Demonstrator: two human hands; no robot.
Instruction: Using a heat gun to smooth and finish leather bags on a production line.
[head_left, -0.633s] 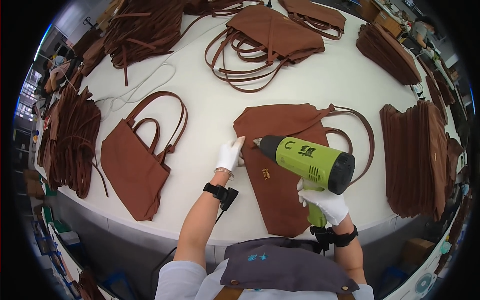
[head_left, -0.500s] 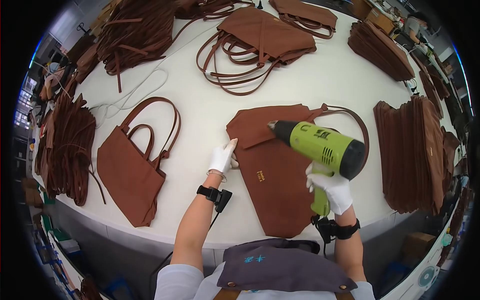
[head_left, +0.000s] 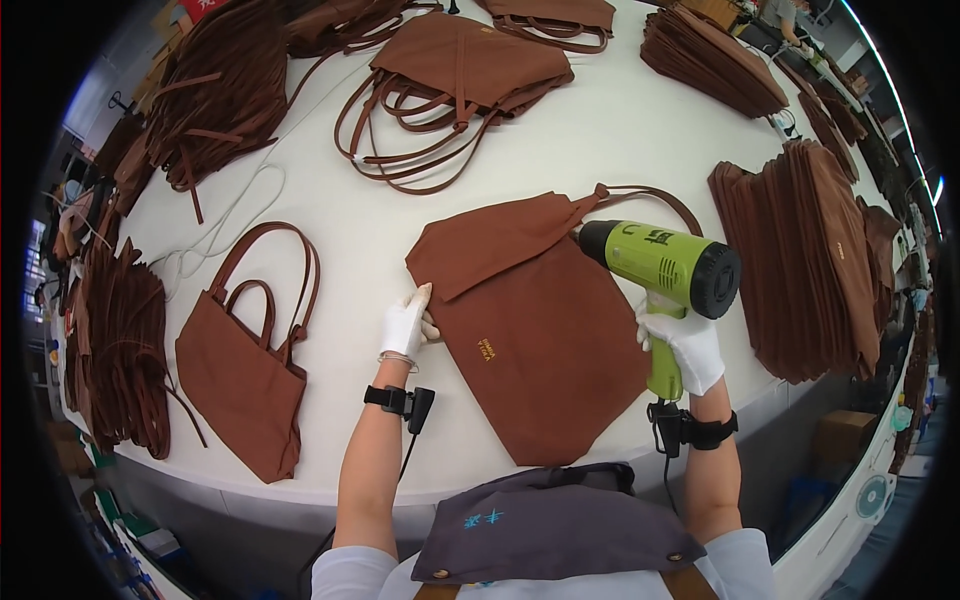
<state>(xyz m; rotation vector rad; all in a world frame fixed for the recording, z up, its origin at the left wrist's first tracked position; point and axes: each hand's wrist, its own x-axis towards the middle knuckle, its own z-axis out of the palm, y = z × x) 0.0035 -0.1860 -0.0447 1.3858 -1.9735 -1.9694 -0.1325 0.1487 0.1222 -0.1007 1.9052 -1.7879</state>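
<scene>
A brown bag point(head_left: 545, 340) lies flat on the white table point(head_left: 370, 430), its upper part folded over as a flap and a strap trailing off its top right. My left hand point(head_left: 405, 325), in a white glove, pinches the bag's left edge just below the fold. In my gloved right hand point(head_left: 690, 345) is a green heat gun point(head_left: 655, 258) with a black nozzle, gripped by the handle. It is held above the bag's right side, with the nozzle pointing left toward the flap's right end. A second brown bag point(head_left: 245, 385) with handles lies left of my left hand.
At the right stands a thick stack of brown bags point(head_left: 800, 270), with another stack point(head_left: 710, 60) behind it. More bags with looped straps point(head_left: 470, 65) lie at the far middle. Brown strap bundles point(head_left: 120, 350) sit at the left, near a white cord point(head_left: 225, 220).
The heat gun has moved right across the bag, from over the flap to its right end. My left hand keeps its place on the bag's edge. The whole view has shifted and tilted.
</scene>
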